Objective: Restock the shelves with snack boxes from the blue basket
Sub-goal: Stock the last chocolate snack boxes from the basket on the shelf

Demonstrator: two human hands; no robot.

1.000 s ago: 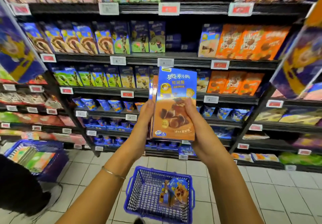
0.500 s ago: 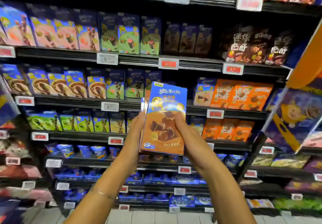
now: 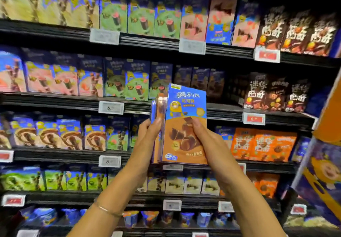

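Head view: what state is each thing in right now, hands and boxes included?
snack boxes: upright stack, held aloft, not yet shelved.
left hand: grips the stack's left side.
right hand: grips the stack's right side, thumb on the front.
shelves: stocked with upright boxes.

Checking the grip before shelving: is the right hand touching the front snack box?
Touching. Head view: the right hand grips the front snack box, thumb on its face.
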